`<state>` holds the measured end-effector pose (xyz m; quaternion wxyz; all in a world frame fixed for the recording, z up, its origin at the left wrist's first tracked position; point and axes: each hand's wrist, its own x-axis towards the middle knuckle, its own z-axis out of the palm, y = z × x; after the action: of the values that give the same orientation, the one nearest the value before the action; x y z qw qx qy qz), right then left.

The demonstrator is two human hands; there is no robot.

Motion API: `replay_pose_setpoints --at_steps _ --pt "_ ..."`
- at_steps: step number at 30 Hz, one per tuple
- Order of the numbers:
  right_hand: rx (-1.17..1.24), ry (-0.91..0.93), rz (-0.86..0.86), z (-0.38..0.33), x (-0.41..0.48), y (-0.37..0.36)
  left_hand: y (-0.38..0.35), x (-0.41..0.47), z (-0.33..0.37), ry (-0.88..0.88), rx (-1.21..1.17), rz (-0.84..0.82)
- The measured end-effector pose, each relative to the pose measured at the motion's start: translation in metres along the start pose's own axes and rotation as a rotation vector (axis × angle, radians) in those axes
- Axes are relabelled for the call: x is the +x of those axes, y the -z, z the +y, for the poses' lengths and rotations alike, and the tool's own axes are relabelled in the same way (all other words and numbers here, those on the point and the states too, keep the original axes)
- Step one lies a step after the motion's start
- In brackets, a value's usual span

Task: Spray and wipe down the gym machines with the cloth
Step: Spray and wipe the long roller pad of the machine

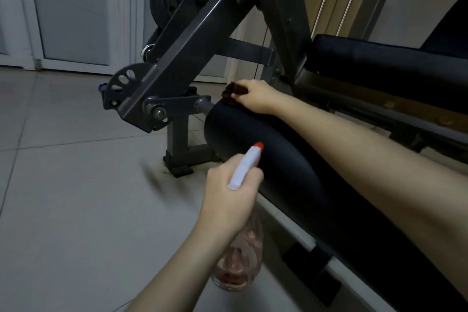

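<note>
Pale floor tiles (76, 185) fill the lower left of the frame, with a white-framed glazed door (71, 12) at upper left. Item one: a gym machine of grey steel, its slanted frame beam (187, 50) crossing the upper centre, a perforated adjustment plate (126, 81) at centre left, and a dark seat pad (379, 58) at right. Item two: a black cylindrical roller pad (266, 154), lying from centre toward the lower right; its skin is judged smooth and slightly yielding over foam, so liquid is expected to bead and light pressure to suffice. Item three: a dark brown cloth (231, 92), bunched small, soft and limp, seen at the centre of the frame on the far end of the roller pad; it is held pinched in the curled fingers of the right hand (255, 99), which are closed upon it and pressed to the pad. Better coverage is judged likely if it is spread flat under the palm. Item four: a spray bottle (240, 261) of clear plastic with a white trigger head (244, 167) and an orange nozzle (258, 145), seen at lower centre just beside the pad. It is gripped at the neck by the left hand (228, 192), fingers wrapped shut round the trigger. Its body is judged light and thin-walled, liable to slip if wet; the neck is the sound place of hold.
</note>
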<state>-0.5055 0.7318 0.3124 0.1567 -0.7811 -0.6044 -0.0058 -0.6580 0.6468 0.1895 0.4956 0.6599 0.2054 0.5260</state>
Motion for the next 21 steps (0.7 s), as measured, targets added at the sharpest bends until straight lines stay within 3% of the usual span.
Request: replay_pose_setpoints --at_steps 6,9,15,21 --pt "-0.093 0.018 -0.162 0.023 -0.069 0.038 0.001 -0.003 0.002 0.057 -0.033 -0.02" --pt "-0.146 0.005 -0.128 0.022 -0.087 0.036 0.0 -0.002 0.0 0.083 -0.042 -0.024" --pt "-0.197 0.059 -0.014 0.002 -0.039 0.009 -0.001 -0.002 0.002 0.111 -0.046 -0.018" --pt "-0.247 0.115 -0.095 0.001 -0.061 0.018 -0.001 -0.005 0.008 0.188 -0.077 -0.024"
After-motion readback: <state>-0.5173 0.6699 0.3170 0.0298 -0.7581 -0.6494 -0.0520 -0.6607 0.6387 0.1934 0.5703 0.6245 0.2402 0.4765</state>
